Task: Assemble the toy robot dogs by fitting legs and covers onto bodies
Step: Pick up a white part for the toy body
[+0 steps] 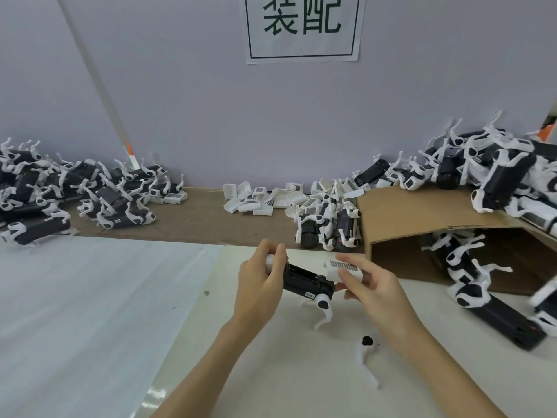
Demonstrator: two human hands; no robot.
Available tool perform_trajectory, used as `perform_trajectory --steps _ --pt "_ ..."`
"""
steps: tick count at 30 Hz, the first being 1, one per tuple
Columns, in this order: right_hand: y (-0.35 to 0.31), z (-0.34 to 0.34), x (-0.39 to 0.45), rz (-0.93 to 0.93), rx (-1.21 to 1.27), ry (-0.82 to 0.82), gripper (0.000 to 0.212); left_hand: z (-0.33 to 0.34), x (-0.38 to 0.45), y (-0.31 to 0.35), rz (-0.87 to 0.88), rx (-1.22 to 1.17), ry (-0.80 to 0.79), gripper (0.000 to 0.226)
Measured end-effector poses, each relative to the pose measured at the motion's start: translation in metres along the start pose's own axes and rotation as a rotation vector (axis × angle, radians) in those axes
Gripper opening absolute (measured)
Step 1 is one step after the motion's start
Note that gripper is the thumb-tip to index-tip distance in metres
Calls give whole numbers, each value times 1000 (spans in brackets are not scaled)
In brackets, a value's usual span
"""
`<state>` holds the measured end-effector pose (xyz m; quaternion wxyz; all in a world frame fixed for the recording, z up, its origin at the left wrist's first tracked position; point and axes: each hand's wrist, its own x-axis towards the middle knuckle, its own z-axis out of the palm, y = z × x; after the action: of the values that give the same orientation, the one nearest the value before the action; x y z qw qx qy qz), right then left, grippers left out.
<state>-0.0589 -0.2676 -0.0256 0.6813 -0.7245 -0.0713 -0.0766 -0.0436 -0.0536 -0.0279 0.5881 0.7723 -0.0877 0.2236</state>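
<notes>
Left hand grips black oblong plastic dog body with white legs, held above the white table. Right hand pinches white barcoded plastic cover just above body's right end. Loose white leg lies on table below body.

White table, loose leg, cardboard box, cover pile

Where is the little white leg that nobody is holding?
In the head view, the loose white leg lies on the table, low and right of centre, just below the right hand and the black body being held.
</notes>
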Motion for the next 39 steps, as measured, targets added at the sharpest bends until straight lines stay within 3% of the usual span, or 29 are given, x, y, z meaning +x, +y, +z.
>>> perform_trajectory --steps 5,8,12,14,18,25,34,39 --pt "-9 12 -8 -165 -79 103 26 1 -2 1 17 10 -24 43" --pt "-14 18 -12 -265 -74 78 27 2 -2 4 12 2 -30 47" --pt "-15 24 -14 -154 104 -78 41 1 -3 6 40 8 -38 49" --pt "-12 29 -17 -146 18 -113 51 2 -4 6 38 -4 -60 48" --pt "-7 37 -23 -280 -293 -8 54 2 -3 7 37 -4 -61 44" --pt "-6 34 -23 -331 -328 -58 36 0 -1 6 20 17 -48 52" --pt "-11 28 -20 -517 -690 -48 46 -2 -1 5 30 25 -71 42" --pt "-9 23 -19 -496 -618 -86 49 0 -1 5 27 27 -68 41"
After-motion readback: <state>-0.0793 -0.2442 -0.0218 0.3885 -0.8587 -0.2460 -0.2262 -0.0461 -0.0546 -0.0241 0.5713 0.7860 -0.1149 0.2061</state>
